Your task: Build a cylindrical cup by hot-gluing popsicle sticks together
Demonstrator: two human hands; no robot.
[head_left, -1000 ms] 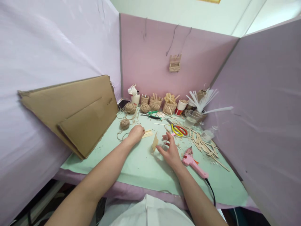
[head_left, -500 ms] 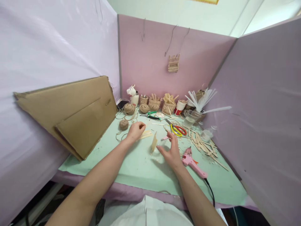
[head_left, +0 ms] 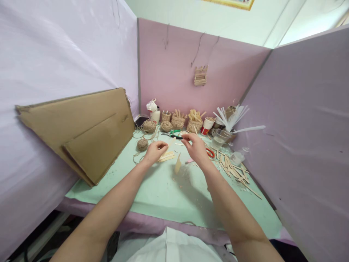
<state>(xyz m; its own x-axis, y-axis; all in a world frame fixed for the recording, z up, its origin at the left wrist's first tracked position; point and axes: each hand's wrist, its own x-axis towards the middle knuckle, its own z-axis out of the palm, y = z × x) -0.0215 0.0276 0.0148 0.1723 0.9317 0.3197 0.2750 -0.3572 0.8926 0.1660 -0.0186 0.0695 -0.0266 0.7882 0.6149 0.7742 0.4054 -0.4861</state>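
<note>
My left hand [head_left: 156,151] pinches a wooden craft stick [head_left: 172,141], which slants up to the right from the fingertips. My right hand [head_left: 195,148] is raised at the stick's far side, its thumb and fingers drawn together; whatever may lie between them is too small to make out. Under the left fingers, several flat craft sticks [head_left: 167,157] lie on the green table. Below and between the hands, a small upright pale wooden piece [head_left: 178,163] stands beside a clear plastic item [head_left: 185,169].
Green-handled pliers [head_left: 174,132], twine balls [head_left: 149,126] and stick-filled baskets [head_left: 194,126] line the back. Red-handled scissors [head_left: 210,153] lie partly behind my right hand. Loose sticks [head_left: 234,169] are scattered right. Cardboard [head_left: 92,142] leans left. A small wooden rack [head_left: 200,77] hangs on the pink wall.
My right hand has moved up and away from the small upright piece, and its fingers have closed. A craft stick now shows in my left hand. My right forearm now covers the pink glue gun.
</note>
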